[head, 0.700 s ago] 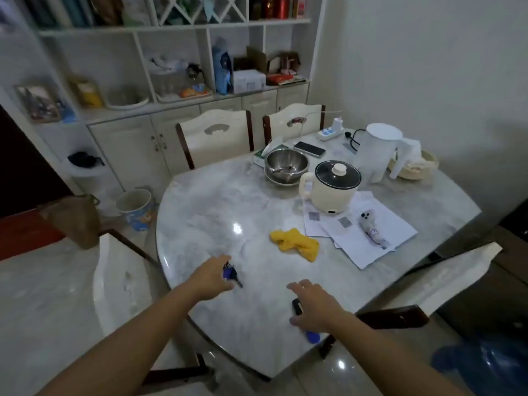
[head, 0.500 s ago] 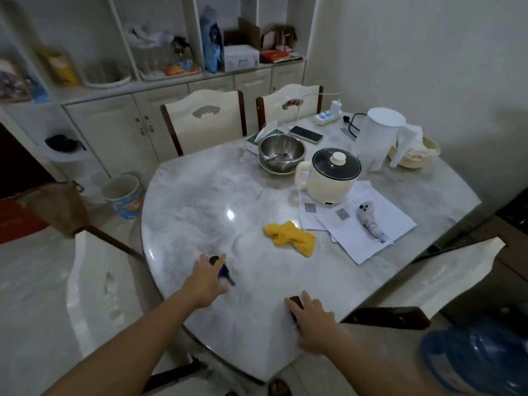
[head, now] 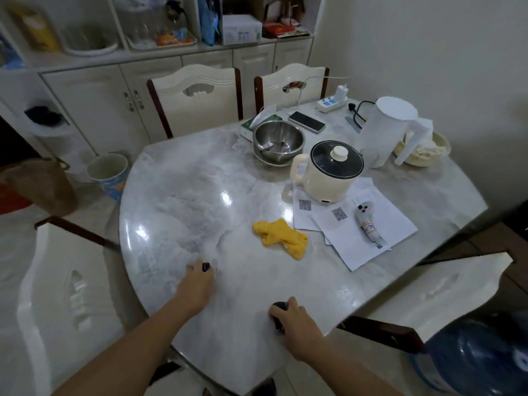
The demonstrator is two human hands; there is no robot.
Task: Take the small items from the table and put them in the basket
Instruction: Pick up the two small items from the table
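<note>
the left hand (head: 195,284) lies on the pale marble table (head: 177,201), its fingers curled around a small dark blue item (head: 205,266) that pokes out past the fingertips. the right hand (head: 295,320) rests near the table's front edge, fingers wrapped over a small black item (head: 278,307) showing just left of them. the woven basket (head: 437,151) sits far beyond both hands, behind a white kettle (head: 385,132).

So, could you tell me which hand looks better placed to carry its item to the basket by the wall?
Probably the right hand: it is on the same side as the basket, already closed over a dark item, though the kettle partly blocks the way.
</note>
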